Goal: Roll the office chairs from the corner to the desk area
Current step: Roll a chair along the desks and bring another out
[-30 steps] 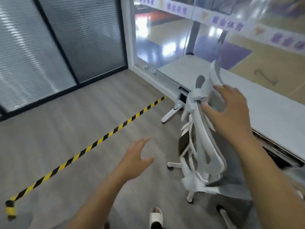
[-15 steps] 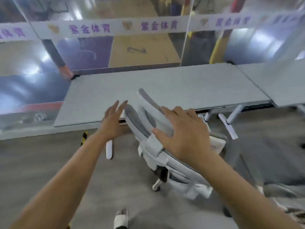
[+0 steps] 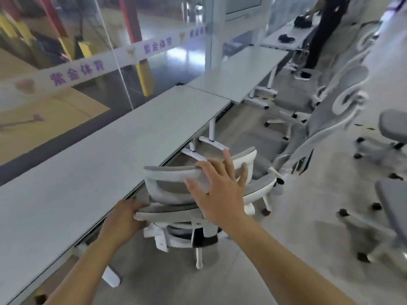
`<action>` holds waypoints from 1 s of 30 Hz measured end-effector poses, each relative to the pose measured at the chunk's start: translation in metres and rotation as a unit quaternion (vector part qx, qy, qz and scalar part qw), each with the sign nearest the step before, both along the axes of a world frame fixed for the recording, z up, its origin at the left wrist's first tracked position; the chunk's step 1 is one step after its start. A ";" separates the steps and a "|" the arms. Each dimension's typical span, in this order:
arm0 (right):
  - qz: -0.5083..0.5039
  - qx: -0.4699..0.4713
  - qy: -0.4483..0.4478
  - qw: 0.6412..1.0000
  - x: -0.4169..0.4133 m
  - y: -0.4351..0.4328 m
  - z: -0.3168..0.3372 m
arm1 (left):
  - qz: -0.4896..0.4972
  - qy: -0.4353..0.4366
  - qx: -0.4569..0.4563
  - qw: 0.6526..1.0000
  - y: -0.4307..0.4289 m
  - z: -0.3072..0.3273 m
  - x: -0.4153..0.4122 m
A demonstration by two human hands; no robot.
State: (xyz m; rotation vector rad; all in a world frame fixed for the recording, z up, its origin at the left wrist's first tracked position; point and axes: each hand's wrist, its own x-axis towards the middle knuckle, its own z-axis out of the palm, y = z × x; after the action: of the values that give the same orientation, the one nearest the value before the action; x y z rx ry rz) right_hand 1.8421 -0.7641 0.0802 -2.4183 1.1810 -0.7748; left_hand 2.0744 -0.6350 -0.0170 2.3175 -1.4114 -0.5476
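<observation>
A white-framed office chair with grey mesh stands right in front of me, its back toward me, beside the long grey desk. My left hand grips the left edge of the chair's backrest, fingers curled round the frame. On the headrest lies my right hand, fingers spread and straight against the top. The chair's white base and casters show below the seat.
Several more grey-and-white office chairs crowd the right side of the floor. A row of desks runs along a glass wall on the left. A person in dark trousers stands at the far desk.
The view has swung right along the desk row. The chair has turned with its back to me, and my left hand has dropped from beside the headrest to grip the backrest edge.
</observation>
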 end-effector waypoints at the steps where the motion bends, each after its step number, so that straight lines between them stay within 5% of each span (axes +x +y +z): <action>1: -0.013 0.008 -0.010 1.000 -0.005 0.009 -0.001 | -0.006 -0.018 0.002 1.000 0.010 -0.004 -0.008; 8: -0.119 0.034 -0.120 0.985 -0.042 0.074 -0.020 | -0.128 -0.077 0.047 0.988 0.091 -0.008 -0.090; 15: -0.193 0.173 -0.187 0.948 -0.104 0.139 -0.008 | -0.277 0.090 0.103 0.951 0.143 0.001 -0.163; 22: -0.303 0.303 -0.393 0.814 -0.134 0.211 -0.001 | -0.418 0.230 0.125 0.870 0.189 -0.027 -0.187; 30: -0.393 0.388 -0.321 0.770 -0.147 0.287 0.025 | -0.469 0.271 0.069 0.838 0.249 -0.062 -0.203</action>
State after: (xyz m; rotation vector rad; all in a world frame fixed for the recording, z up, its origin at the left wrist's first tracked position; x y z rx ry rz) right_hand 1.6953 -0.4775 0.1048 -0.8234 1.7163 -0.9447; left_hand 1.8717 -0.3857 -0.0791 1.1936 -2.1390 -1.4639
